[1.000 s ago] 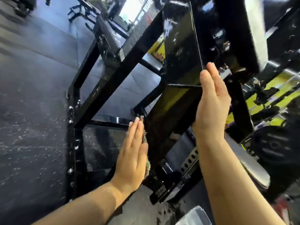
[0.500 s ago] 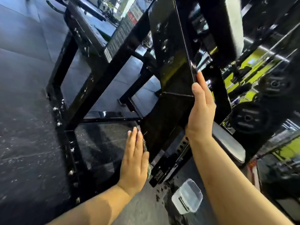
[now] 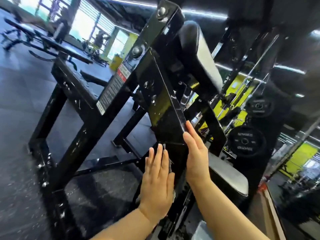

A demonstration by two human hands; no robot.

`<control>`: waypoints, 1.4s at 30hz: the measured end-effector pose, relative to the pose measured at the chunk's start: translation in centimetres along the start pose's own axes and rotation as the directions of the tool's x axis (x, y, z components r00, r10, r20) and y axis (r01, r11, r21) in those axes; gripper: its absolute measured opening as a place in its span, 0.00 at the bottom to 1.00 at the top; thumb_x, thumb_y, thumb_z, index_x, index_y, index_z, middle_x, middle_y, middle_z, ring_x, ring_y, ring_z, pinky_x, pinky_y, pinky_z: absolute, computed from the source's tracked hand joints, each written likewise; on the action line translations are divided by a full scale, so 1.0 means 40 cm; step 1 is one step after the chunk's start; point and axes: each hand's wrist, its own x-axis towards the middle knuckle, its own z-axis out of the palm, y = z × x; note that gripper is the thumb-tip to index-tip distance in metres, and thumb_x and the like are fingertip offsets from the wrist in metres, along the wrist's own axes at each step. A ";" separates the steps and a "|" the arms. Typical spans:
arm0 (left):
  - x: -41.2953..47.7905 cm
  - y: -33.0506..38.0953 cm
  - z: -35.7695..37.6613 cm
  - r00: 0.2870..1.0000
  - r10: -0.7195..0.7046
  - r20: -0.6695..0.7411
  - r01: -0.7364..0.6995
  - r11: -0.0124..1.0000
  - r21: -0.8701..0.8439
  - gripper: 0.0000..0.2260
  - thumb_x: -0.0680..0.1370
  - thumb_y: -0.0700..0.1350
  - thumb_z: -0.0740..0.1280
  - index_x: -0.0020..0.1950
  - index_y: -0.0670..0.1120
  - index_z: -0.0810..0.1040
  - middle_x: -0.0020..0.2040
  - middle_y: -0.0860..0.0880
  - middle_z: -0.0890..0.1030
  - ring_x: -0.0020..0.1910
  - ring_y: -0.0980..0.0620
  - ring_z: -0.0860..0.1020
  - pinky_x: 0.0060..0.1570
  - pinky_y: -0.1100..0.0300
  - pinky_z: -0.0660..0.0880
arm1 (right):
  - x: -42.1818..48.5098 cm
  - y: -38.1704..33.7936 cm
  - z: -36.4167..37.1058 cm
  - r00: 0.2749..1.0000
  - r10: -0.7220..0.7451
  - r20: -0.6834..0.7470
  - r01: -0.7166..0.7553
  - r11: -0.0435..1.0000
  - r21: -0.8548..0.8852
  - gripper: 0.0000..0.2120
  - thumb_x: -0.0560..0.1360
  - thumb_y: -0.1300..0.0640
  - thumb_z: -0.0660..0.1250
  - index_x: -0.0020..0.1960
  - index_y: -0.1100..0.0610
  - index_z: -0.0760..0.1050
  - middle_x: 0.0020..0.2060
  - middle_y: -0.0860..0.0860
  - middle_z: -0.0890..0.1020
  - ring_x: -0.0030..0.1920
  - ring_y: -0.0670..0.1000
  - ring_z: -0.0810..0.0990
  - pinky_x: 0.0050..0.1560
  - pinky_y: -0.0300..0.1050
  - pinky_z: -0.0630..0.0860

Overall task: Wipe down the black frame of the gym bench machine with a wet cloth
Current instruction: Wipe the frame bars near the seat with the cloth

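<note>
Left hand (image 3: 156, 183): flat, fingers straight, pressing a mostly hidden cloth (image 3: 171, 166) against the near side of the black panel (image 3: 162, 108). Only a frayed sliver of cloth shows past the palm.
Right hand (image 3: 196, 157): also flat and relaxed, laid along the panel's right edge, steadying it, not curled round anything.
Frame (image 3: 72, 108): stands on the gym floor (image 3: 15, 129), splattered with pale specks.
Handling: I'd guess rigid, heavy steel that won't budge, glossy, so slick once wet. The cloth is soft and limp; palm it flat rather than pinch.
Count: two hands, one cloth, one frame, two weight plates (image 3: 246, 141) behind.
</note>
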 end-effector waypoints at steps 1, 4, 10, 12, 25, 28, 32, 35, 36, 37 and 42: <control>0.047 0.006 -0.005 0.999 0.035 0.006 -0.035 0.999 0.011 0.23 0.84 0.52 0.42 0.78 0.49 0.43 0.78 0.48 0.48 0.77 0.47 0.46 0.73 0.49 0.47 | 0.003 -0.002 -0.003 1.000 0.009 0.005 -0.009 1.000 0.015 0.16 0.79 0.58 0.62 0.65 0.45 0.72 0.58 0.38 0.79 0.61 0.34 0.75 0.57 0.29 0.72; 0.224 0.042 -0.030 0.994 0.108 0.014 -0.108 0.994 -0.032 0.23 0.83 0.52 0.43 0.76 0.43 0.47 0.77 0.49 0.50 0.77 0.50 0.44 0.75 0.54 0.45 | 0.017 -0.010 -0.019 0.997 0.074 0.029 -0.076 0.996 0.046 0.15 0.81 0.55 0.59 0.65 0.47 0.74 0.59 0.43 0.80 0.62 0.41 0.76 0.64 0.40 0.71; 0.373 -0.010 -0.048 0.979 -0.199 -0.045 0.193 0.976 -0.103 0.24 0.80 0.52 0.44 0.75 0.47 0.45 0.77 0.53 0.46 0.74 0.57 0.38 0.75 0.52 0.42 | 0.114 -0.111 -0.040 0.970 0.202 0.135 -0.156 0.944 -0.292 0.19 0.80 0.38 0.49 0.52 0.47 0.73 0.36 0.48 0.82 0.45 0.53 0.79 0.55 0.54 0.74; 0.299 0.041 -0.034 0.989 -0.133 -0.061 0.124 0.983 -0.136 0.23 0.81 0.55 0.43 0.75 0.49 0.46 0.77 0.56 0.44 0.75 0.58 0.37 0.75 0.56 0.41 | 0.155 -0.120 -0.016 0.966 0.174 0.192 -0.064 0.878 -0.475 0.26 0.78 0.38 0.46 0.57 0.55 0.72 0.41 0.49 0.76 0.44 0.51 0.74 0.53 0.53 0.73; 0.586 -0.102 -0.077 0.922 -0.341 -0.183 0.325 0.939 -0.115 0.22 0.83 0.42 0.48 0.76 0.38 0.53 0.78 0.42 0.50 0.77 0.44 0.46 0.75 0.48 0.46 | 0.179 -0.074 0.032 0.936 0.309 0.170 -0.220 0.888 -0.404 0.25 0.76 0.34 0.45 0.52 0.49 0.72 0.51 0.45 0.79 0.54 0.50 0.76 0.61 0.52 0.70; 0.439 -0.021 -0.045 0.960 -0.216 -0.180 0.180 0.964 -0.196 0.23 0.83 0.47 0.49 0.77 0.47 0.47 0.76 0.56 0.43 0.76 0.55 0.40 0.75 0.57 0.42 | 0.193 -0.068 0.019 0.944 0.276 0.183 -0.180 0.891 -0.416 0.27 0.77 0.34 0.45 0.66 0.46 0.70 0.55 0.41 0.75 0.54 0.46 0.73 0.59 0.47 0.67; 0.488 -0.057 -0.062 0.971 -0.208 -0.121 0.198 0.976 -0.091 0.22 0.84 0.45 0.47 0.77 0.45 0.45 0.75 0.57 0.40 0.74 0.57 0.38 0.73 0.61 0.39 | 0.197 -0.068 0.025 0.941 0.261 0.214 -0.146 0.886 -0.439 0.31 0.72 0.30 0.46 0.62 0.47 0.72 0.51 0.45 0.80 0.53 0.49 0.79 0.60 0.53 0.73; 0.657 -0.116 -0.102 0.912 -0.388 -0.129 0.385 0.921 -0.054 0.22 0.84 0.43 0.47 0.77 0.39 0.48 0.78 0.43 0.46 0.77 0.46 0.44 0.74 0.53 0.43 | 0.196 -0.065 0.026 0.951 0.237 0.200 -0.129 0.889 -0.439 0.22 0.78 0.37 0.49 0.61 0.49 0.72 0.48 0.45 0.79 0.50 0.48 0.78 0.56 0.51 0.75; 0.691 -0.131 -0.109 0.888 -0.433 -0.156 0.425 0.901 -0.083 0.22 0.84 0.43 0.48 0.77 0.38 0.50 0.78 0.41 0.49 0.77 0.44 0.46 0.73 0.51 0.45 | 0.195 -0.069 0.025 0.953 0.224 0.206 -0.111 0.887 -0.448 0.19 0.80 0.40 0.50 0.60 0.49 0.71 0.46 0.44 0.78 0.48 0.47 0.77 0.51 0.48 0.75; 0.706 -0.140 -0.108 0.872 -0.453 -0.188 0.443 0.892 -0.093 0.22 0.83 0.43 0.48 0.76 0.38 0.52 0.77 0.40 0.50 0.76 0.43 0.48 0.73 0.49 0.46 | 0.195 -0.071 0.024 0.954 0.207 0.217 -0.088 0.885 -0.457 0.18 0.81 0.42 0.50 0.59 0.50 0.71 0.44 0.44 0.77 0.45 0.46 0.76 0.47 0.45 0.74; 0.471 -0.061 -0.034 0.948 -0.254 -0.190 0.244 0.967 -0.077 0.22 0.82 0.49 0.38 0.76 0.48 0.41 0.76 0.50 0.39 0.75 0.52 0.37 0.74 0.57 0.38 | 0.194 -0.066 0.032 0.956 0.199 0.216 -0.084 0.891 -0.446 0.18 0.80 0.41 0.52 0.61 0.49 0.71 0.47 0.46 0.79 0.49 0.49 0.78 0.55 0.52 0.76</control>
